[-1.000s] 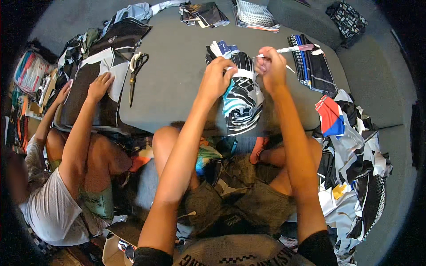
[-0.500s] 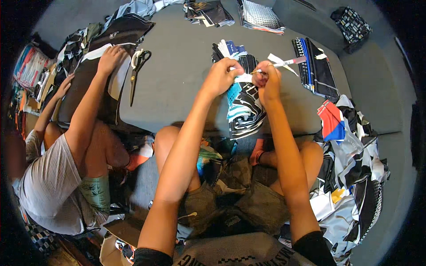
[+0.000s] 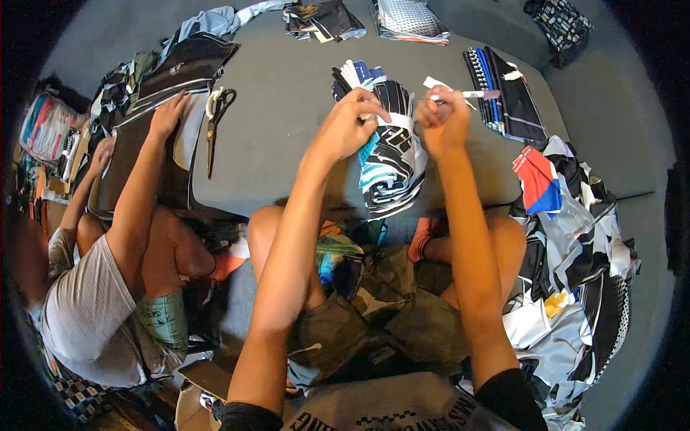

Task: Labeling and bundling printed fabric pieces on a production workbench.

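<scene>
A wide grey surface point(image 3: 280, 144) lies under the cloth bundle point(image 3: 392, 176), which is banded round its upper part and striped black, white and teal. Well to the left of the bundle, a co-worker point(image 3: 90, 309) in a pale shirt reaches over dark cloth point(image 3: 133, 158). To the right of the bundle and nearer the person, a loose heap of cloth point(image 3: 568, 251) spills in white, grey and black, with a red, white and blue piece point(image 3: 537, 183) on top. Farther right of the bundle and a little beyond it sits a folded black and blue stack point(image 3: 521, 100). Beyond the bundle are a dotted pale stack point(image 3: 410, 20) and, to its left, a dark stack point(image 3: 323, 20). Scissors point(image 3: 213, 136) with dark blades lie left of the bundle.

The left hand point(image 3: 352, 122) is at the bundle's left side, fingers bent and partly open by the white band point(image 3: 397, 119); I cannot tell whether they grip it. Just right of the bundle, the right hand point(image 3: 443, 118) has its fingers curled closed around a slim white pen-like tool point(image 3: 478, 94) with a pinkish end. A small white strip point(image 3: 433, 83) shows just beyond that hand, up and right of the bundle
</scene>
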Demonstrator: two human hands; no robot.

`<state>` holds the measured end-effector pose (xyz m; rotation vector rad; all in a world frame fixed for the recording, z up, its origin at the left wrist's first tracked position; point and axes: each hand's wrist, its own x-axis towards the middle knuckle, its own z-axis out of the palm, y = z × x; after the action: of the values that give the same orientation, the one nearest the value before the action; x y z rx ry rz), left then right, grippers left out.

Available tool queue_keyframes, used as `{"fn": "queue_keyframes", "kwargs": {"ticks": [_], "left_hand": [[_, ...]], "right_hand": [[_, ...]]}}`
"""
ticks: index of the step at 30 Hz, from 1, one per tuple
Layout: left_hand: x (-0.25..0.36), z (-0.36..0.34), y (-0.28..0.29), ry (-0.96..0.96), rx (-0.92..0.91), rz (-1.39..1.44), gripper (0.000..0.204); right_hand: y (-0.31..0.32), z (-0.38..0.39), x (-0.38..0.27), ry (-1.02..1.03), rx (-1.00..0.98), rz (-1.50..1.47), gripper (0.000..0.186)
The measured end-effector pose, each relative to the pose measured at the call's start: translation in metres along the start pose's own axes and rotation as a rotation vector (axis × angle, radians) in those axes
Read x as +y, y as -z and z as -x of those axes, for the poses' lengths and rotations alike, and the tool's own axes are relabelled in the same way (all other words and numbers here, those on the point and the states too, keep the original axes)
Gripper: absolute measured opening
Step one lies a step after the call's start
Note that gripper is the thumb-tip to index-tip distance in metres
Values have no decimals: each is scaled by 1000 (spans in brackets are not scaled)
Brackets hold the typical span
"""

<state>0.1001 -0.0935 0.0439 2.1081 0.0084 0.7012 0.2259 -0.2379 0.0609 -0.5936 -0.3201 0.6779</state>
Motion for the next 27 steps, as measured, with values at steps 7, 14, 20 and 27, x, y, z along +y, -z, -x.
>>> {"fn": "queue_keyframes", "kwargs": {"ticks": [7,14,20,27], "left_hand": [[4,2,5,68,-105,29,10],[4,7,5,-44,-16,-92,9],[1,8,14,183,-35,225,9],[0,1,12,386,188,478,12]], "right_hand": [[-4,1,-33,110,-94,127,10],[-10,2,-14,91,-51,214,11],[-8,1,-35,139,-66,198,11],[-24,15,-69,224,-155,246,13]]}}
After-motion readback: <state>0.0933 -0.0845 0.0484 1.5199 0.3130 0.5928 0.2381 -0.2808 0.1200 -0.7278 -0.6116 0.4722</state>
